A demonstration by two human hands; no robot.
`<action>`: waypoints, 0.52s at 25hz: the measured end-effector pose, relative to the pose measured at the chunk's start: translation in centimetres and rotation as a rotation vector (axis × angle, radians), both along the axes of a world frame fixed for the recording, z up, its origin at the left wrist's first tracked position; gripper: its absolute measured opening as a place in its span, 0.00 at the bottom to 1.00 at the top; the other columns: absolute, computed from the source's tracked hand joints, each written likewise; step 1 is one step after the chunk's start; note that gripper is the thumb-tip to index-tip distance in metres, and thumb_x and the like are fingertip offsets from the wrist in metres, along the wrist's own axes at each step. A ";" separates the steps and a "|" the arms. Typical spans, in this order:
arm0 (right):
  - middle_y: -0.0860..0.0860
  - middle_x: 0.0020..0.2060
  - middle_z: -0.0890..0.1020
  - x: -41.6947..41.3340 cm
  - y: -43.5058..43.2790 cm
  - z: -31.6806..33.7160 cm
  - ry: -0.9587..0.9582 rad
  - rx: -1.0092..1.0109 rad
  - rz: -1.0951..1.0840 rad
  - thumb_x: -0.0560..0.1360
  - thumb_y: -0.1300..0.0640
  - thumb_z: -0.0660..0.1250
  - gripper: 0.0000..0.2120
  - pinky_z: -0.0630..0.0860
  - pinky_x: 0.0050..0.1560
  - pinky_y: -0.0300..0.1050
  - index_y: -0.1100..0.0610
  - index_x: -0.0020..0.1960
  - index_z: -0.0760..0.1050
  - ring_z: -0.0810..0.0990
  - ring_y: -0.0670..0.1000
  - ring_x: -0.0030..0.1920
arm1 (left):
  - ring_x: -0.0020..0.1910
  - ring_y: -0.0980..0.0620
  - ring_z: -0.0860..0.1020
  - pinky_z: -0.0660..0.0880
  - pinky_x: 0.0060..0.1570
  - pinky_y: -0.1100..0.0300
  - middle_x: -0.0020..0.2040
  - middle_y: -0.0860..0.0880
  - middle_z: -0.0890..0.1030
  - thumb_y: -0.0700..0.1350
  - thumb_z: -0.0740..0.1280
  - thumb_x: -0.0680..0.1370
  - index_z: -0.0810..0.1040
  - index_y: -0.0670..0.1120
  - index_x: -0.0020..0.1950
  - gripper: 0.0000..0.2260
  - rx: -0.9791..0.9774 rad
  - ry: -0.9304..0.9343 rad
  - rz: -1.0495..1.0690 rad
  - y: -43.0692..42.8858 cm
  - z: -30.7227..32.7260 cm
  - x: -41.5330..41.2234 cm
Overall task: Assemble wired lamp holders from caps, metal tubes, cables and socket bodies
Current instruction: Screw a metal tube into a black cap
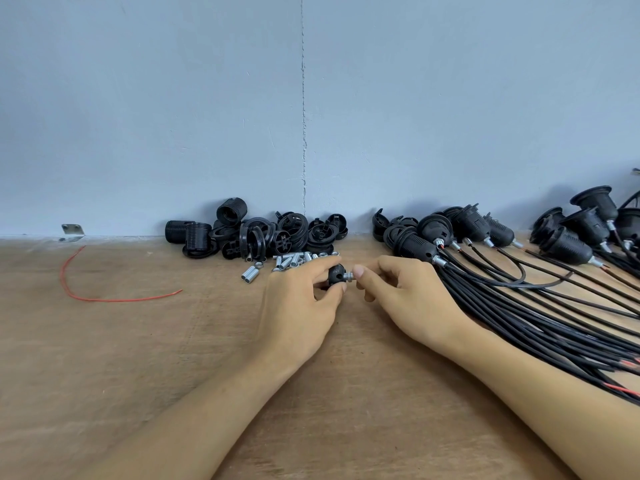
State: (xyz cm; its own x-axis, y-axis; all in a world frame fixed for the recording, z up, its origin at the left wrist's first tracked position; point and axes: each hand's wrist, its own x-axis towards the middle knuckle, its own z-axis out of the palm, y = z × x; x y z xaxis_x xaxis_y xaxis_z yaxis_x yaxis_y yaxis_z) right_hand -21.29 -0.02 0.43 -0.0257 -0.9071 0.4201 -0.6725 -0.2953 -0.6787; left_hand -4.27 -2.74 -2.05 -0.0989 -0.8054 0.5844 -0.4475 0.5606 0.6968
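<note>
My left hand (300, 303) grips a small black cap (336, 274) between thumb and fingers, just above the wooden table (145, 348). A short metal tube (350, 276) sticks out of the cap's right side, and my right hand (408, 299) pinches it with thumb and forefinger. Behind the hands lies a heap of loose metal tubes (289, 261). Further back, black socket bodies and caps (256, 230) are piled against the wall. Several assembled lamp holders (460, 230) with black cables (554, 306) lie at the right.
A loose red wire (104, 298) curls on the table at the left. A small metal bracket (72, 232) sits where the table meets the blue-grey wall (207, 116). The cables fan out toward the table's right edge, under my right forearm.
</note>
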 end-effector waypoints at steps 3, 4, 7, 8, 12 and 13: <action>0.52 0.30 0.81 0.1 -0.1 -0.1 0.015 -0.001 0.018 0.81 0.48 0.64 0.19 0.69 0.34 0.39 0.50 0.33 0.76 0.73 0.46 0.29 | 0.40 0.73 0.79 0.69 0.45 0.80 0.49 0.64 0.85 0.43 0.77 0.74 0.85 0.55 0.60 0.16 -0.007 -0.001 0.003 0.1 0.1 0.0; 0.52 0.29 0.80 0.1 -0.2 -0.1 0.026 0.001 0.017 0.82 0.48 0.63 0.19 0.69 0.35 0.40 0.51 0.33 0.75 0.73 0.47 0.29 | 0.42 0.73 0.79 0.69 0.46 0.80 0.49 0.65 0.84 0.43 0.77 0.74 0.85 0.55 0.60 0.16 -0.015 -0.003 0.003 0.2 0.0 0.0; 0.48 0.26 0.75 0.1 -0.2 -0.1 0.044 -0.008 0.016 0.83 0.48 0.61 0.21 0.65 0.33 0.37 0.49 0.31 0.71 0.70 0.42 0.28 | 0.41 0.76 0.77 0.68 0.46 0.80 0.48 0.71 0.81 0.43 0.77 0.73 0.85 0.55 0.60 0.16 -0.052 -0.015 0.011 0.2 0.0 -0.1; 0.47 0.26 0.74 0.1 -0.2 -0.1 0.048 -0.011 0.019 0.83 0.48 0.60 0.21 0.65 0.33 0.37 0.49 0.31 0.70 0.70 0.42 0.29 | 0.39 0.75 0.77 0.69 0.44 0.80 0.47 0.71 0.81 0.44 0.77 0.73 0.85 0.55 0.60 0.16 -0.057 -0.021 0.013 0.3 0.0 -0.1; 0.51 0.29 0.78 -0.1 -0.1 -0.4 0.051 -0.035 0.024 0.82 0.48 0.62 0.19 0.69 0.36 0.40 0.48 0.32 0.72 0.72 0.44 0.30 | 0.41 0.72 0.80 0.69 0.43 0.79 0.39 0.73 0.80 0.44 0.77 0.74 0.85 0.56 0.60 0.15 -0.021 -0.024 -0.013 0.1 -0.1 -0.1; 0.50 0.30 0.79 -0.1 -0.1 -0.4 0.048 -0.044 0.026 0.81 0.49 0.64 0.17 0.70 0.37 0.40 0.46 0.33 0.73 0.74 0.45 0.31 | 0.41 0.73 0.80 0.69 0.43 0.79 0.37 0.75 0.78 0.44 0.77 0.74 0.85 0.55 0.59 0.15 -0.002 -0.011 -0.023 0.0 -0.2 0.0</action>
State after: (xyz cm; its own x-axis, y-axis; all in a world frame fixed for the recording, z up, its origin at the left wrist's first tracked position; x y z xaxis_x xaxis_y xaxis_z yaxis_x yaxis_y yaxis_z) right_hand -21.34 -0.17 0.06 0.0186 -0.8877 0.4601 -0.6955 -0.3421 -0.6319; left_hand -4.26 -2.75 -2.22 -0.1240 -0.8014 0.5852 -0.4421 0.5726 0.6904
